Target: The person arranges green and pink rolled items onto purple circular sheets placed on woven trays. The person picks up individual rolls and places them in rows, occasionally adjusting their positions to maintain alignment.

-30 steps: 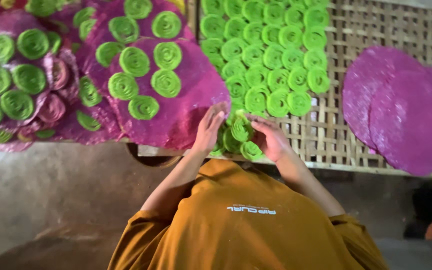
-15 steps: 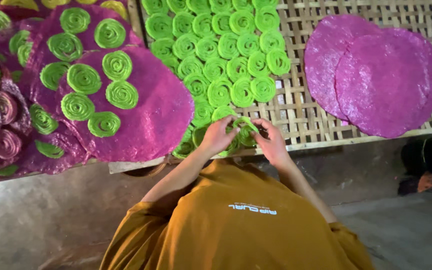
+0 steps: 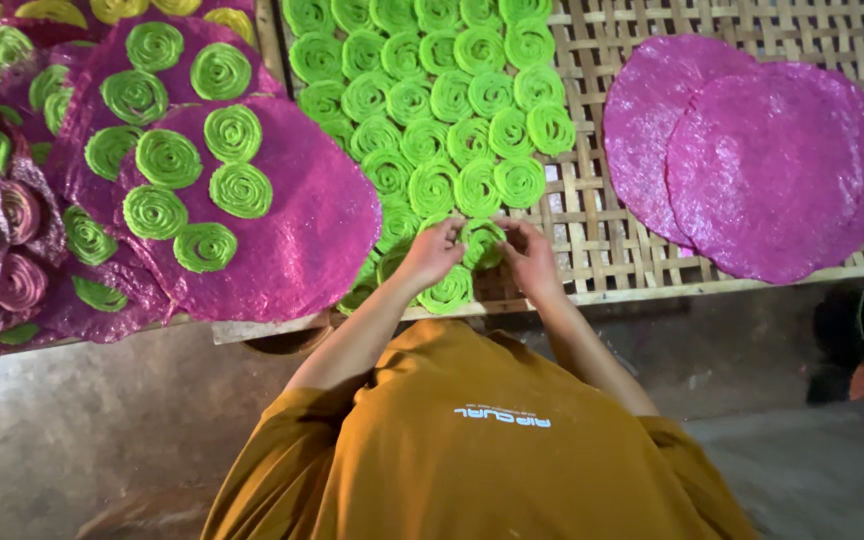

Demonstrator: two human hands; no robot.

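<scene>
Head view: green spiral discs (image 3: 432, 110) lie edge to edge on the woven bamboo rack (image 3: 602, 200), probably spread flat so each one dries. At the rack's near edge, the left hand (image 3: 434, 252) and right hand (image 3: 530, 258) pinch one green spiral (image 3: 480, 240) between them, fingers curled narrow around its rim. Left of the rack, magenta sheets (image 3: 292, 240) carry more spirals; two bare magenta rounds (image 3: 762, 160) rest on its right side.

the green spiral (image 3: 480, 243) sat half covered by the left hand (image 3: 432, 252) and right hand (image 3: 530, 258), fingertips lost behind it; the bamboo tray (image 3: 642, 160) ran off the top edge, and the purple sheets (image 3: 42, 300) were cut at the left
</scene>
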